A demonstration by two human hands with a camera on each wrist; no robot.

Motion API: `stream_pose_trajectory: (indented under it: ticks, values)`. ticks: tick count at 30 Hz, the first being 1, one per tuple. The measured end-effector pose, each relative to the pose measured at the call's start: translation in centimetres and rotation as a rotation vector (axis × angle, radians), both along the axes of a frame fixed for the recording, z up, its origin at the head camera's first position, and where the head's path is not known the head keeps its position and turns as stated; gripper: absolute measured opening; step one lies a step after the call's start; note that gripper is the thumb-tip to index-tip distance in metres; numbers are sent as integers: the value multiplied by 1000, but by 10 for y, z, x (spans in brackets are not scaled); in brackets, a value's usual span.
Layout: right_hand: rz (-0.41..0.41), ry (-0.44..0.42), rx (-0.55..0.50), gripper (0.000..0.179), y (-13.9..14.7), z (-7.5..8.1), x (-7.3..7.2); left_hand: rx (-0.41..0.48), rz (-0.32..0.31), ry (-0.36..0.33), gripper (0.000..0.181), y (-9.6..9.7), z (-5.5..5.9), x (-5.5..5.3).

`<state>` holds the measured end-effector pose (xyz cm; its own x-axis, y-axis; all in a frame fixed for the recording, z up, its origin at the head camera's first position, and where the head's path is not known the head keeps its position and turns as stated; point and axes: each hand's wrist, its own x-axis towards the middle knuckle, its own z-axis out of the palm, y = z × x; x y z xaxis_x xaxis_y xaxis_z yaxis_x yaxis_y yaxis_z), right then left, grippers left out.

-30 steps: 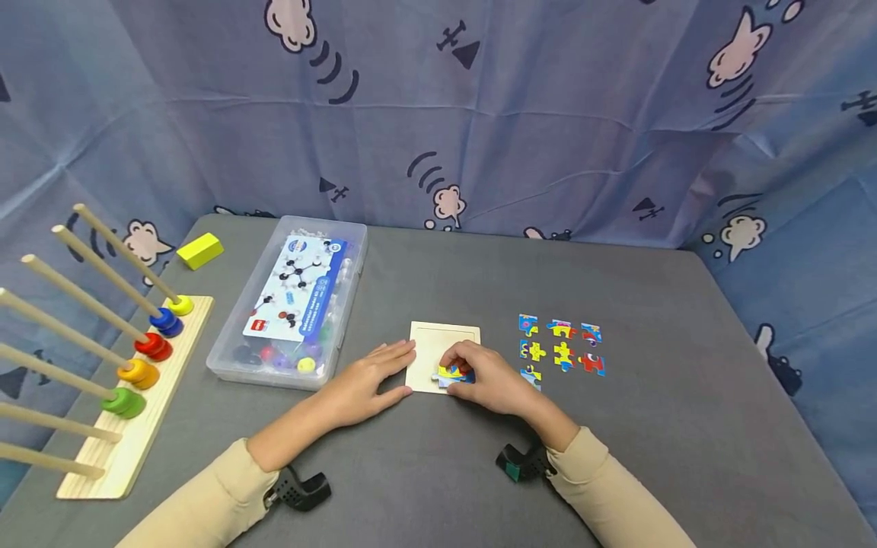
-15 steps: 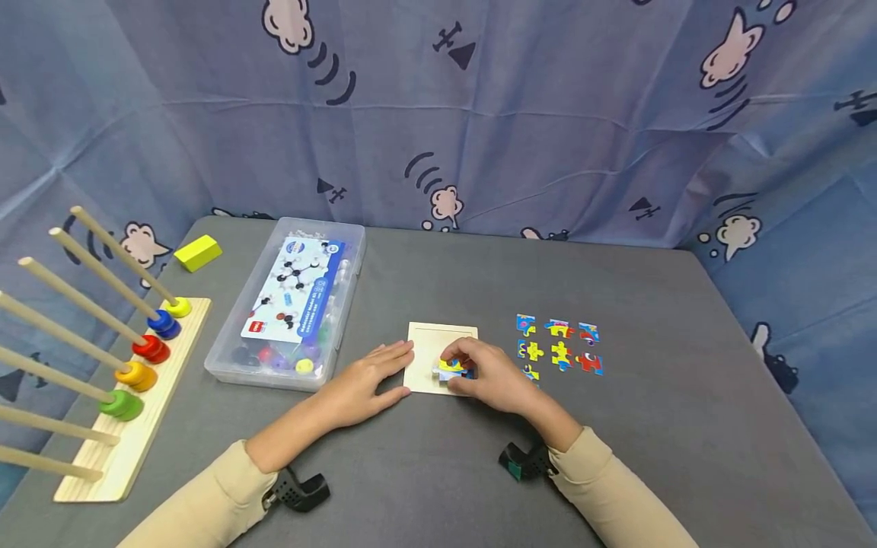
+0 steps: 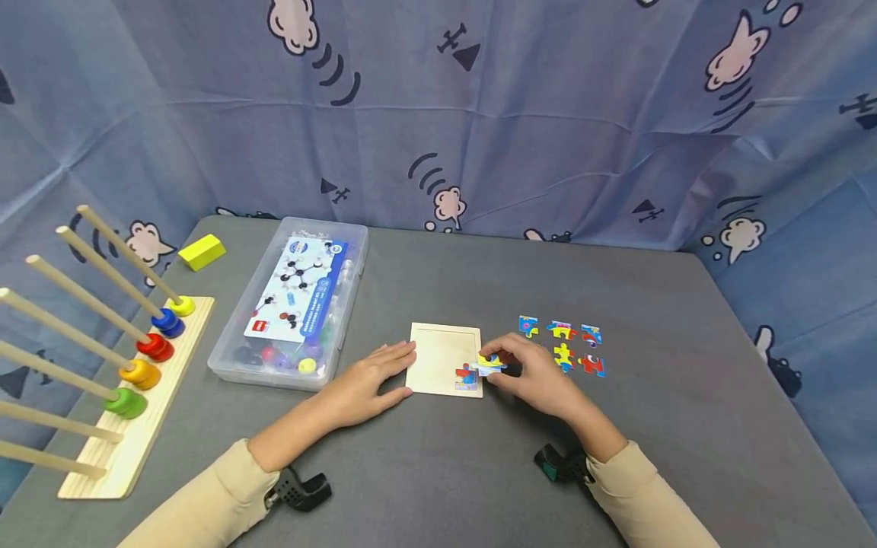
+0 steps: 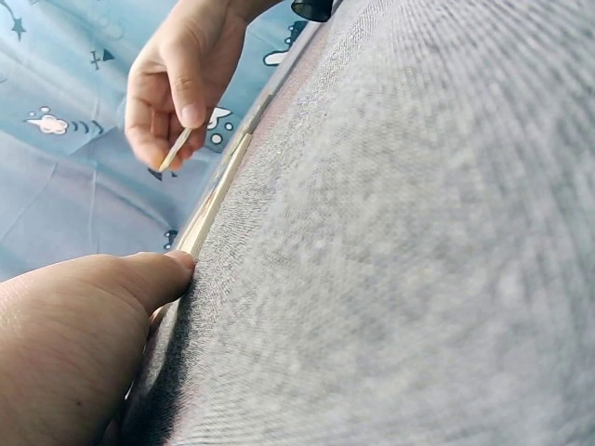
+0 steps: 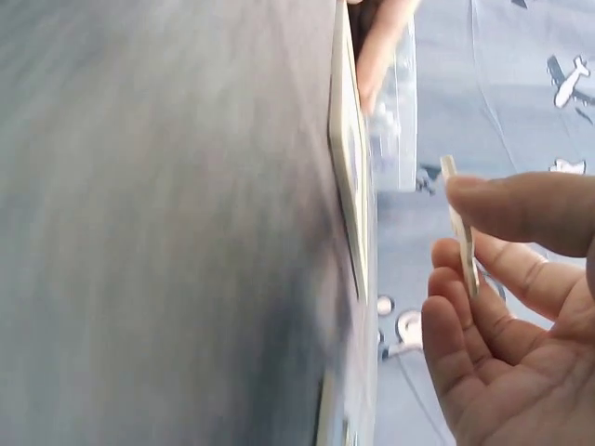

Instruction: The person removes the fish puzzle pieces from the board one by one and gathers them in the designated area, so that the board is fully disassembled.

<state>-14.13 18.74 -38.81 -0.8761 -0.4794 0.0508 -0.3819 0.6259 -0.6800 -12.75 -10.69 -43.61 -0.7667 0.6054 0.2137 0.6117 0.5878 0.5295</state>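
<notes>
My right hand (image 3: 534,373) pinches a yellow, blue and white jigsaw piece (image 3: 489,365) between thumb and fingers. It hovers by the right edge of a square wooden puzzle board (image 3: 435,354). In the right wrist view the held piece (image 5: 462,232) appears edge-on, lifted off the table. A red and blue jigsaw piece (image 3: 467,377) lies in the board's near right corner. My left hand (image 3: 363,384) rests flat at the board's left side, fingertips over its edge. The left thumb (image 4: 167,277) touches the near-left edge in the left wrist view.
Several loose jigsaw pieces (image 3: 563,356) lie right of the board, some hidden behind my right hand. Left of it is a clear plastic molecular model kit box (image 3: 288,297). Further left stand a wooden peg rack (image 3: 157,380) with coloured rings and a yellow block (image 3: 202,252).
My right hand has lifted the yellow and blue piece from over the board and moved right with it, uncovering the red and blue piece in the corner. My left hand stays put.
</notes>
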Motion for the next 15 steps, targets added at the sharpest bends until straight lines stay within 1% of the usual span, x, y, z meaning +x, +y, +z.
stream_pose_trajectory:
  ticks: [5,8,11,15]
  values:
    - [-30,-4,-19,27,23,0,0,-4,-1,-13,55,0,2,1]
    - [-50,-12,-29,27,38,-1,2,-10,1,-20,55,0,1,0]
    - [-73,2,-25,28,53,-3,4,-13,4,-14,55,0,-1,-1]
    - [-93,38,-13,29,71,-4,8,-10,3,-3,55,0,1,0]
